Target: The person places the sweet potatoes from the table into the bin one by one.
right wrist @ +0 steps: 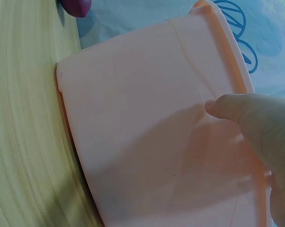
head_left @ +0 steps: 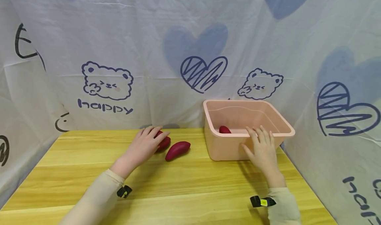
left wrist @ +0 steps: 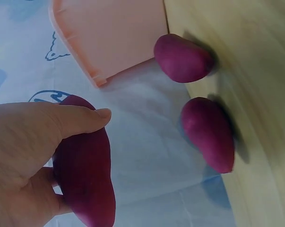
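My left hand [head_left: 146, 145] grips a purple sweet potato [left wrist: 85, 170], thumb on one side and fingers on the other; in the head view the hand mostly hides it. Two more sweet potatoes lie on the table beside that hand: one [left wrist: 208, 132] close by, another [head_left: 178, 150] nearer the bin. At the right, a pink plastic bin [head_left: 227, 149] stands upright. My right hand [head_left: 263, 152] holds its front rim, fingers over the edge and thumb [right wrist: 222, 106] against the outer wall. Inside the bin a sweet potato [head_left: 224, 129] shows at the left; the front wall hides part of the floor.
The wood-grain table [head_left: 184, 192] ends at the back against a white cloth [head_left: 154, 96] printed with hearts and bears. More cloth hangs along the left and right sides. A black strap device [head_left: 263, 202] sits on each wrist.
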{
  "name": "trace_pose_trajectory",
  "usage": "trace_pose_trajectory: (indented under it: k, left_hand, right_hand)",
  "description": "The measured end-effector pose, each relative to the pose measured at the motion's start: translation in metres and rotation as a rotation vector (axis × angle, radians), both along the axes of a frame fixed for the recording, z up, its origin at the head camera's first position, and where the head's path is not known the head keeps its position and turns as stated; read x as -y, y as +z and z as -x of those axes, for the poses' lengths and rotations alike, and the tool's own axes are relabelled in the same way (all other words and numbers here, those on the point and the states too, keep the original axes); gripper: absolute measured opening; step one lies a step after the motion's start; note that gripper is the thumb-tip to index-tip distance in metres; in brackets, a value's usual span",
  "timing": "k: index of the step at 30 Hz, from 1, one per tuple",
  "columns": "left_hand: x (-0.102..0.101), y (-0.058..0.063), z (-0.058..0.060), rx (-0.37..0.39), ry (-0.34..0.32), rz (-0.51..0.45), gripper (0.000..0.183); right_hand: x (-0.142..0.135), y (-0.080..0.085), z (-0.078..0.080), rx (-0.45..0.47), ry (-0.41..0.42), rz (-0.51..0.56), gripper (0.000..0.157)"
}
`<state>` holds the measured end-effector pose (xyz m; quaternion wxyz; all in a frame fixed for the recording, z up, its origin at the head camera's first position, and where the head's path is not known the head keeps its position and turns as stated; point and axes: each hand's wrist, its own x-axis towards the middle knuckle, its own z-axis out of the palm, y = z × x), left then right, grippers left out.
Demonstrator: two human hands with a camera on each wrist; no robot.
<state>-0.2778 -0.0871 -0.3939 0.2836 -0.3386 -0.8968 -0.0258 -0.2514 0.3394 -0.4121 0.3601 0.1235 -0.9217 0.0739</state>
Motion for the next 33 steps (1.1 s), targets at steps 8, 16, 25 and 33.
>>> trace_pose_trajectory:
  k: [8,16,25,33]
  left_hand:
    - [-0.012,0.018,0.008,-0.002,-0.014,0.042,0.048]
    - [-0.030,0.039,0.015,-0.003,-0.037,0.055,0.054]
    - [-0.044,0.055,0.019,0.003,-0.038,0.097,0.057]
    - [-0.055,0.068,0.026,-0.012,-0.063,0.077,0.048]
  right_hand:
    - [-0.002,0.000,0.000,-0.001,0.001,-0.009,0.064]
    - [-0.003,0.000,0.001,-0.022,0.005,-0.010,0.064]
    - [-0.001,-0.003,0.001,-0.013,-0.002,-0.011,0.065]
    - [-0.001,-0.003,0.000,-0.016,-0.004,-0.007,0.066]
